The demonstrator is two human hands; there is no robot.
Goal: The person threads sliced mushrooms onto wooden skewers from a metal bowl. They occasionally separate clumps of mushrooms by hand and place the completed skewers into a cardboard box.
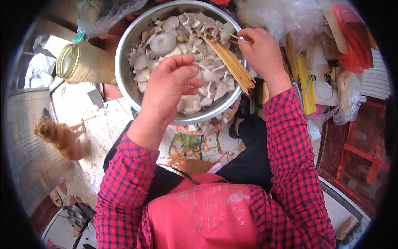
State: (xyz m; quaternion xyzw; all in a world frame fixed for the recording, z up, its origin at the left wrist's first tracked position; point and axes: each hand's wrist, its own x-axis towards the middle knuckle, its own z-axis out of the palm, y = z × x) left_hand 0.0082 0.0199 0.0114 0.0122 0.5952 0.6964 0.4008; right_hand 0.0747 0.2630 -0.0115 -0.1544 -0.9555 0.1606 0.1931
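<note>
A wide metal basin [120, 62] full of grey oyster mushrooms [163, 43] stands before me. With thumb and fingers, my right hand [261, 51] grips the bare end of a bamboo skewer [233, 36] at the basin's right rim. Torn mushroom pieces [226, 33] are on that skewer, which points left across the basin. Below it, a bundle of bamboo skewers [231, 64] lies on the mushrooms and sticks out over the rim. My left hand [170, 85] hovers over the near-left mushrooms, fingers apart and curled, with nothing visible in it.
A yellowish plastic jar [90, 62] lies left of the basin. Farther left, a brown dog [67, 135] sits on the tiled floor. Orange peelings and green leaves [189, 141] litter the floor below the basin. Plastic bags [279, 18] and a yellow strip [306, 85] crowd the right.
</note>
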